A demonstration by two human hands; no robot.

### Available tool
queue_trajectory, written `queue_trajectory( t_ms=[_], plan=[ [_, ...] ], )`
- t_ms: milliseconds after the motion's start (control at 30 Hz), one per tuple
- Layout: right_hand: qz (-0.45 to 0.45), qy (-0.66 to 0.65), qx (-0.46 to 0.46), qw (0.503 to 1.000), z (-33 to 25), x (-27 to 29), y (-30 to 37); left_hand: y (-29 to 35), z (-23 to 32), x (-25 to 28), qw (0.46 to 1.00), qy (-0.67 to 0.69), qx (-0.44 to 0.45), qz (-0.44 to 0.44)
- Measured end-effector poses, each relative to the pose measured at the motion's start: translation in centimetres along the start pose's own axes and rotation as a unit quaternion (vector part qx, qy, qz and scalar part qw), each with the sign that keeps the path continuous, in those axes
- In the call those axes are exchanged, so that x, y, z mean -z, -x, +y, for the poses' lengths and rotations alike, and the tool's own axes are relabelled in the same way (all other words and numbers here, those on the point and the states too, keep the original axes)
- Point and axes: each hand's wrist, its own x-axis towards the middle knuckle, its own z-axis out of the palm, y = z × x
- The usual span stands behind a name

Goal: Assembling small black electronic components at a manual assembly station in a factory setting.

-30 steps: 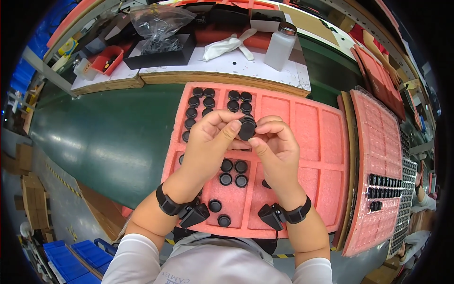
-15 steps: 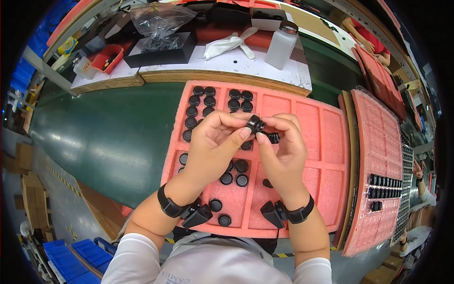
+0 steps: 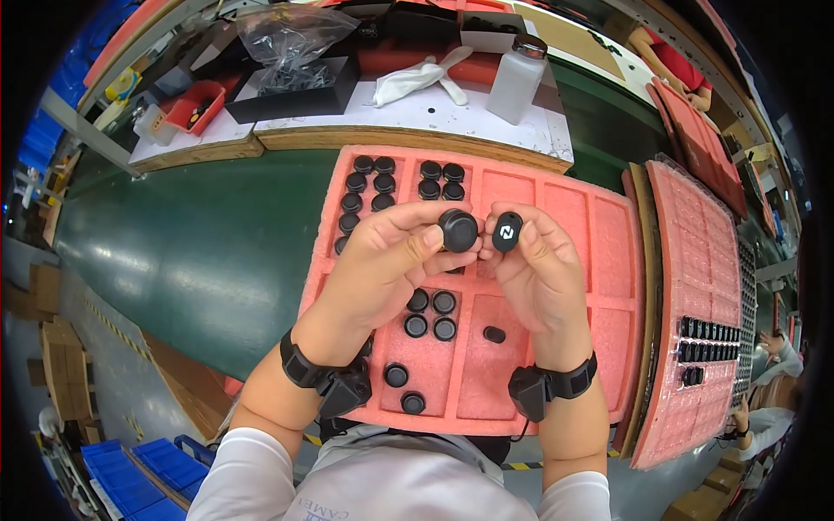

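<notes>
Between the thumb and fingers of my left hand (image 3: 373,256) is a black round cap-like part (image 3: 459,231), its flat face turned up. My right hand (image 3: 549,282) pinches a small black oval piece (image 3: 506,233) with a white mark on it. The two parts are close together but apart, above a pink foam tray (image 3: 569,334). More black round parts (image 3: 417,326) lie in the tray's left and middle compartments, some hidden under my left hand and forearm. A single small black oval piece (image 3: 494,334) rests in the compartment below my right hand.
Beyond the tray, a white-topped wooden platform (image 3: 408,139) carries a translucent bottle (image 3: 516,87), a white glove (image 3: 408,84) and a black box (image 3: 291,104) with a plastic bag. A red bin (image 3: 193,108) stands left; another pink tray (image 3: 695,295) with black pieces lies right. Other people are at the right.
My hands have drawn slightly apart. The round part has turned to show its flat face, and the oval piece in my right hand now shows its marked side.
</notes>
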Motion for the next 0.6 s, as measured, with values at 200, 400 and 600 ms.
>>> queue_trajectory(
  t_ms=[200,400,600],
  plan=[
    [-0.007,-0.019,-0.01,1.0,-0.1,0.1,0.0,0.1,-0.2,0.1,1.0,-0.025,-0.006,0.016],
    [0.016,0.028,0.036,0.999,-0.3,-0.5,0.0,0.2,-0.5,-0.2,0.995,-0.079,-0.03,0.059],
    [0.03,0.247,0.079,0.965,-0.1,-1.6,0.4,0.5,-0.3,-1.1,0.97,-0.211,-0.097,0.071]
  ],
)
